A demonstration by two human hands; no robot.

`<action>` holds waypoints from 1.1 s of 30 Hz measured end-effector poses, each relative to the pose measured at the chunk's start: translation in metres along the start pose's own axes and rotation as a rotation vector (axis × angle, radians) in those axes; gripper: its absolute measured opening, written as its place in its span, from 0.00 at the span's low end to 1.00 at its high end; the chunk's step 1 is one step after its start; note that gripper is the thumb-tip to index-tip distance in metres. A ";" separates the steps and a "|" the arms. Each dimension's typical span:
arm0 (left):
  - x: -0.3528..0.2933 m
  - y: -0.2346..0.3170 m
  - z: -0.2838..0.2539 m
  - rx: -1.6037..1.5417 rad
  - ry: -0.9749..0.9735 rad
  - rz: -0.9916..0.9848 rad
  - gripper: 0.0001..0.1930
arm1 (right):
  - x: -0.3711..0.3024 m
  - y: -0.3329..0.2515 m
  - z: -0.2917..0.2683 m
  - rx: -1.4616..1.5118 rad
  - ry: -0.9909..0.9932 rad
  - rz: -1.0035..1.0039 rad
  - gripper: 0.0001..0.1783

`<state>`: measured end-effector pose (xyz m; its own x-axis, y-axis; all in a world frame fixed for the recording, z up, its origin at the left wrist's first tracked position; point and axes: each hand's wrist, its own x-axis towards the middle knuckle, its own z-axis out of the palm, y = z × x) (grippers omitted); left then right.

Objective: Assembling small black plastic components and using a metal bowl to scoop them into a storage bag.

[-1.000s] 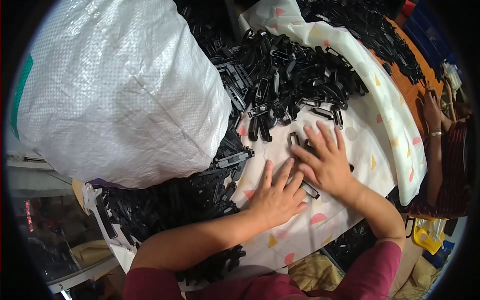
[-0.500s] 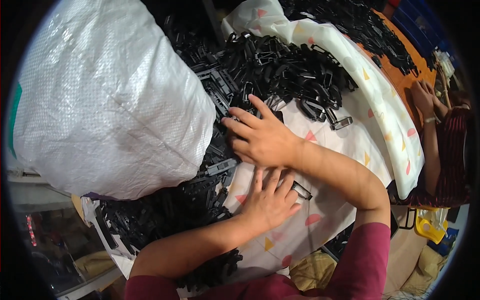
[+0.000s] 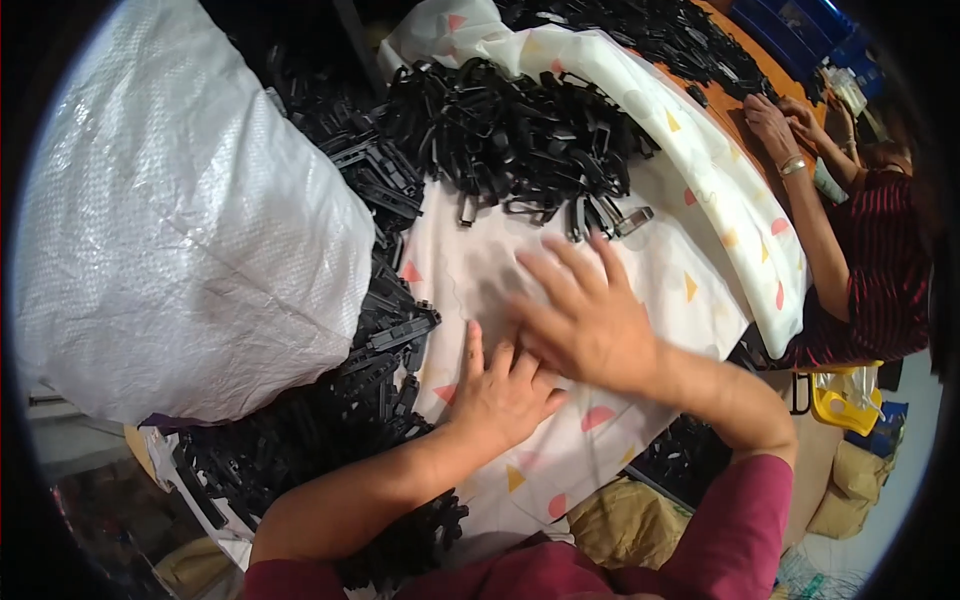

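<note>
My left hand [image 3: 497, 400] rests on a white cloth [image 3: 660, 300] with a pattern of coloured shapes, its fingers stretched out and spread. Just past its fingertips, partly over them, is my right hand [image 3: 600, 330]. Its fingers are extended and apart, somewhat smeared by motion, and I see nothing held. Beyond it lies a heap of black plastic frame-shaped parts [image 3: 500, 120], with a few loose parts [image 3: 615, 218] at its near edge. Left of my hands is a pile of dark ridged plastic parts [image 3: 390, 340]. Whatever is under the meeting fingers is hidden.
A large white woven sack [image 3: 190, 220] bulges over the left side. At the far right another person's hands [image 3: 780, 125] are at an orange table [image 3: 730, 30] strewn with black parts. A yellow tray [image 3: 845, 400] and brown bags [image 3: 630, 525] sit lower right.
My right hand has left the dark pile's edge and moved right over the cloth. The small frame part beside my left hand no longer shows. The view has shifted; the other person's hands moved.
</note>
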<state>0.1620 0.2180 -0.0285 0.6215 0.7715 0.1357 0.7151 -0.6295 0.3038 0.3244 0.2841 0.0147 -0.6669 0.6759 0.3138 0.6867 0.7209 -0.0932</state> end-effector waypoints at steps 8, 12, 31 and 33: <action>0.007 0.001 -0.006 0.067 0.060 0.032 0.16 | -0.054 0.016 -0.003 -0.036 -0.236 0.072 0.26; 0.006 0.000 -0.008 0.079 0.039 0.031 0.15 | -0.023 0.057 0.012 -0.146 -0.109 0.218 0.19; 0.005 -0.001 -0.003 0.065 0.030 0.001 0.15 | -0.009 0.034 0.019 0.132 -0.059 -0.202 0.21; 0.005 0.001 -0.004 0.067 0.052 0.031 0.15 | -0.013 0.046 0.024 0.079 -0.057 -0.145 0.19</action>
<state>0.1651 0.2217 -0.0238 0.6278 0.7540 0.1931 0.7166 -0.6568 0.2349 0.3575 0.3119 -0.0165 -0.7739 0.5701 0.2757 0.5589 0.8196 -0.1259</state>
